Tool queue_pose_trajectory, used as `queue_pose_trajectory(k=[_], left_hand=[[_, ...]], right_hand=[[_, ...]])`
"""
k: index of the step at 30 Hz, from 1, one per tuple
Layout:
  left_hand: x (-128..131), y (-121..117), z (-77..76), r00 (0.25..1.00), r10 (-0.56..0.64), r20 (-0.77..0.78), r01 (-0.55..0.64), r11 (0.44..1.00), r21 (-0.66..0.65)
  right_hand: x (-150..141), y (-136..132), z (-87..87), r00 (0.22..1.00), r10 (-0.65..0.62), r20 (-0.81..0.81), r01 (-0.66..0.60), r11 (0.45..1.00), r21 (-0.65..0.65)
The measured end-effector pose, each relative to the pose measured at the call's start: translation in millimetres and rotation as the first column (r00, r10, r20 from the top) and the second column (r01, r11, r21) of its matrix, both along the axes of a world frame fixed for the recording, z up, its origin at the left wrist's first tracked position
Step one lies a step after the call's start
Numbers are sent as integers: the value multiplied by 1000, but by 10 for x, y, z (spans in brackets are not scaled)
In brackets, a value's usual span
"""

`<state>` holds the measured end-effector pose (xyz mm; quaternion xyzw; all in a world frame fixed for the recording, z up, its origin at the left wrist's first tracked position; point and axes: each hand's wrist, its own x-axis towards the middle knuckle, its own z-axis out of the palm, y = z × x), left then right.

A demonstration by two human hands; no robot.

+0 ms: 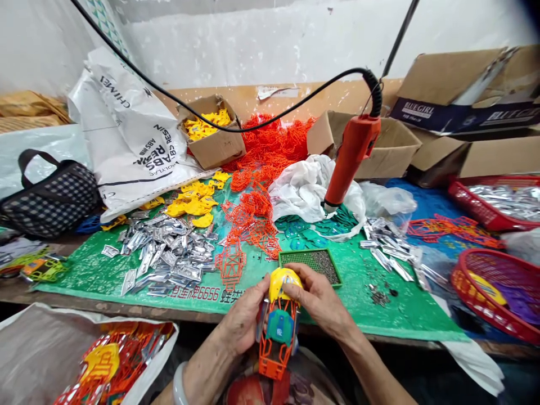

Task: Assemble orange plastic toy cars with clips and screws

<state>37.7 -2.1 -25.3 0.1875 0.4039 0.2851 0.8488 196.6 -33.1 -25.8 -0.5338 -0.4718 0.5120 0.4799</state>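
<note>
Left hand (pixel 244 316): closed around the left flank of the toy car (pixel 276 344); hidden underneath, so impossible to tell there.
Right hand (pixel 317 298): pinching the yellow shell (pixel 283 278), with thumb on top.
Toy car: cradled between both hands; perhaps prone to dropping if gripped loosely.
Yellow shell: possibly seated crooked if pressed unevenly.
Green tray (pixel 295 259): just beyond; could spill screws (pixel 323 265) if nudged.
Red screwdriver (pixel 353 160): hanging farther off; liable to swing if bumped.
</note>
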Motion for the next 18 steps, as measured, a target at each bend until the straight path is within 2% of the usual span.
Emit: queue_pose_trajectory(k=[6,9,13,18], left_hand=[[39,-32,19,1000,7,-13,-6,1000,28],[41,-50,-25,1000,-3,18,2,999,50],[13,-18,-113,996,19,91,-28,995,96],[-68,44,-122,997,27,67,-39,982,183]], right_hand=[[-19,-29,15,996,-33,78,34,999,-21],[-43,-53,39,981,-50,189,49,999,10],[-99,-120,13,912,-139,386,107,989,105],[-173,-211,-125,813,-230,535,73,951,299]])
